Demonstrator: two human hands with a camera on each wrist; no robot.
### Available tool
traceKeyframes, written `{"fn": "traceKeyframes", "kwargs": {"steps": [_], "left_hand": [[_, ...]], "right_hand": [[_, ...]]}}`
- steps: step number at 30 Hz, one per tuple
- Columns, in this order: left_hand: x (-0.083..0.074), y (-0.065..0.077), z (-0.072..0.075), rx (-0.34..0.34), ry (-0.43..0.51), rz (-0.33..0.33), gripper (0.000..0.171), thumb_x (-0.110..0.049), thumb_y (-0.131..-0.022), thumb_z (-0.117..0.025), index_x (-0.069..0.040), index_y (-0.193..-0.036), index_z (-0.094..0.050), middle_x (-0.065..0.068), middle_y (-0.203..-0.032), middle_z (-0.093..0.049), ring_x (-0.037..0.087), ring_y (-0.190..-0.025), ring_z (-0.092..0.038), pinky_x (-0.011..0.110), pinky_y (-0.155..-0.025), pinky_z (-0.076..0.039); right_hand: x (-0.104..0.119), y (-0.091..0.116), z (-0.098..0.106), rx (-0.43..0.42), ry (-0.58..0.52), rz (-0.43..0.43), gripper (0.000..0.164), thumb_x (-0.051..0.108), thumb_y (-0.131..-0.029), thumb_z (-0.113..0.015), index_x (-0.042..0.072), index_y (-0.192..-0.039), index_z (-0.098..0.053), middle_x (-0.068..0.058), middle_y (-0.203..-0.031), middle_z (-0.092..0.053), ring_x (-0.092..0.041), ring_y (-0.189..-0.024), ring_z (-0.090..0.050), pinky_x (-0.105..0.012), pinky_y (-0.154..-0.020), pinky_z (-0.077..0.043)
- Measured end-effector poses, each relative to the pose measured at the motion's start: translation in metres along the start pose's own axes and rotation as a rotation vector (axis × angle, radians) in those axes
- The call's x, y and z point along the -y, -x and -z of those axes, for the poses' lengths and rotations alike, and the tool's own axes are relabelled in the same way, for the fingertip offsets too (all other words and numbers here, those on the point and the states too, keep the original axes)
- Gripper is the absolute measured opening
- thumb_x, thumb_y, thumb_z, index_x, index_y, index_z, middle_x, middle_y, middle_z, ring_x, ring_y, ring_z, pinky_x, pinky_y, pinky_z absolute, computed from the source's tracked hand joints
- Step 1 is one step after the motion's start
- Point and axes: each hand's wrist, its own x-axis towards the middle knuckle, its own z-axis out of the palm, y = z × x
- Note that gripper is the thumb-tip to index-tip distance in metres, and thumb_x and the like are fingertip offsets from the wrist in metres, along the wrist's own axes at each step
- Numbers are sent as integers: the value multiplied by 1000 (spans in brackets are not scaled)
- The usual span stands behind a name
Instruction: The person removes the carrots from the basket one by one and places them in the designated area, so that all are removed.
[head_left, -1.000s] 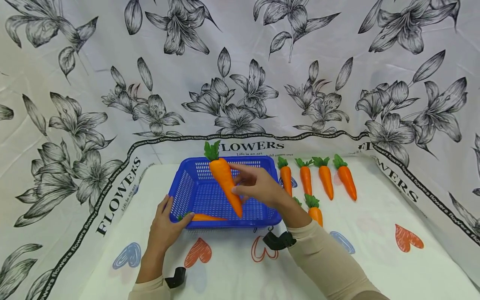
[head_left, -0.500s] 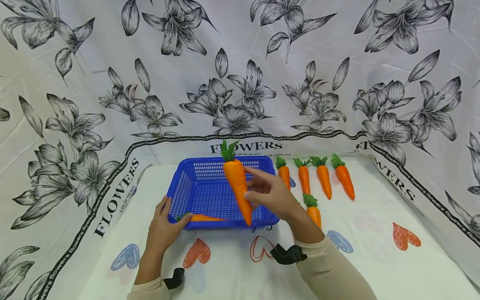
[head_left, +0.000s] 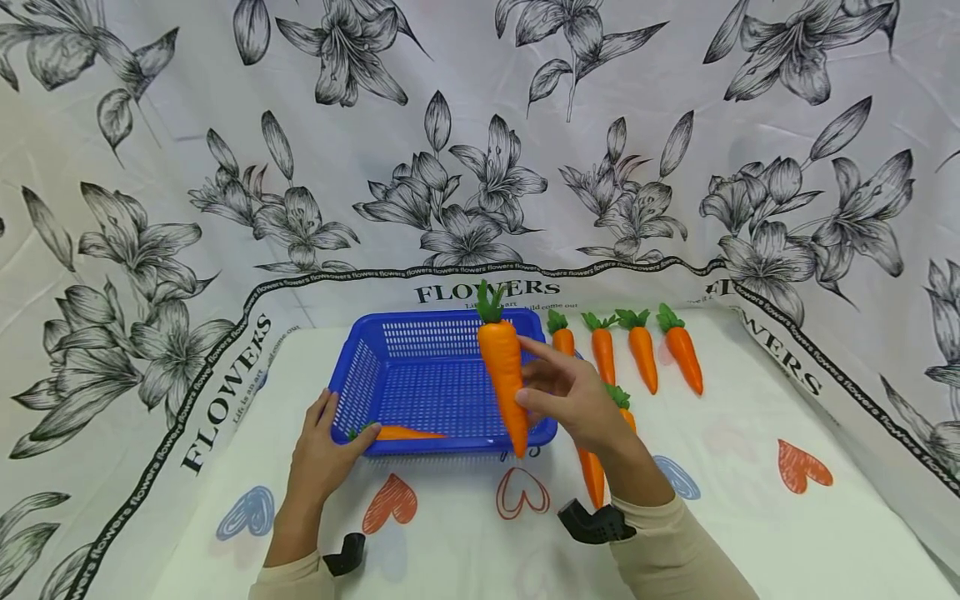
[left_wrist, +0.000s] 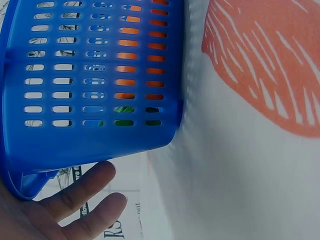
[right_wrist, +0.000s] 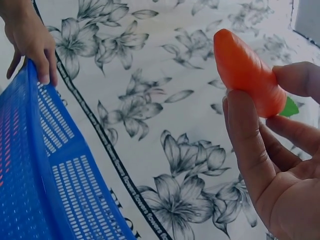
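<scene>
My right hand [head_left: 577, 404] pinches an orange carrot [head_left: 501, 367] with a green leafy top between thumb and fingers. The carrot hangs leaves up, tip down, in front of the right part of the blue basket [head_left: 450, 447]. In the right wrist view, its orange body [right_wrist: 245, 72] points towards the camera. At the basket's front left corner my left hand [head_left: 322, 454] grips the rim, thumb over the front edge and fingers along the left side. One carrot [head_left: 405, 432] lies inside along the front wall, partly hidden by the rim; orange shows through the slots in the left wrist view.
Several carrots stand in a row right of the basket, the rightmost carrot [head_left: 684, 358] tilted. Nearer, another carrot [head_left: 592, 479] and one behind it are partly covered by my right hand and wrist. The white cloth [head_left: 750, 517] bears printed hearts; a flowered curtain [head_left: 480, 192] rises behind.
My right hand has moved right with the carrot, which now hangs more upright. A carrot on the cloth shows below the right hand. The left hand stays on the basket.
</scene>
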Motion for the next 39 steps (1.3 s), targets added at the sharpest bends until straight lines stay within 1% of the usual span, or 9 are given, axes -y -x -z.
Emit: {"fn": "traceKeyframes", "kwargs": {"steps": [4,8,12,17,21,25,31,34,39], "left_hand": [[0,0,1,7,3,3,104,-64,-82,-63,-7,-155,-16,15,-159,-8,48,-138,-18,67,-105,-18],[1,-1,-1,-2,3,-2,103,-62,-82,-64,-7,-155,-16,15,-159,-9,49,-137,-19,69,-104,-19],[3,-2,-2,-14,3,-6,103,-62,-82,-65,-6,-155,-16,15,-159,-9,49,-137,-19,69,-103,-20],[3,-3,-3,-16,9,1,104,-62,-81,-65,-7,-155,-16,14,-159,-9,48,-138,-19,69,-104,-19],[2,-1,-3,-8,16,8,104,-62,-81,-65,-7,-155,-16,15,-159,-9,49,-137,-19,69,-103,-19],[3,-2,-3,-8,17,9,104,-63,-81,-65,-8,-155,-16,14,-159,-8,49,-137,-19,69,-104,-19],[3,-2,-3,-10,17,13,104,-63,-81,-65,-8,-155,-16,14,-159,-8,49,-137,-19,69,-103,-18],[2,-1,-2,-6,16,13,104,-63,-81,-65,-7,-155,-16,16,-159,-9,49,-137,-19,70,-103,-19],[1,-1,-2,-8,12,9,104,-62,-81,-65,-7,-155,-16,16,-159,-10,49,-137,-19,69,-103,-19]], "right_hand": [[-1,10,9,-51,39,-26,64,5,-89,-67,3,-147,-38,-21,-107,-57,-29,-91,-63,-42,-66,-58],[-1,18,17,-104,68,-54,64,3,-90,-66,2,-147,-38,-21,-107,-55,-27,-89,-63,-41,-65,-58],[0,24,23,-155,83,-76,64,0,-89,-65,1,-147,-37,-23,-106,-54,-26,-87,-63,-40,-63,-58],[1,34,33,-215,118,-113,64,0,-89,-66,3,-147,-39,-23,-105,-53,-27,-88,-62,-42,-64,-58],[1,41,43,-231,148,-108,64,0,-89,-66,4,-147,-39,-24,-104,-55,-27,-84,-63,-44,-64,-58],[3,46,49,-268,188,-110,63,1,-89,-66,4,-147,-40,-23,-103,-54,-26,-83,-63,-44,-63,-58],[6,53,58,-296,187,-116,62,0,-90,-65,1,-147,-39,-23,-102,-50,-24,-85,-61,-44,-62,-58],[6,57,63,-302,193,-111,62,0,-91,-64,0,-146,-38,-21,-101,-53,-24,-84,-63,-42,-62,-58],[5,65,74,-306,142,-81,61,-6,-90,-62,-5,-146,-36,-16,-100,-56,-22,-79,-64,-41,-60,-58]]}}
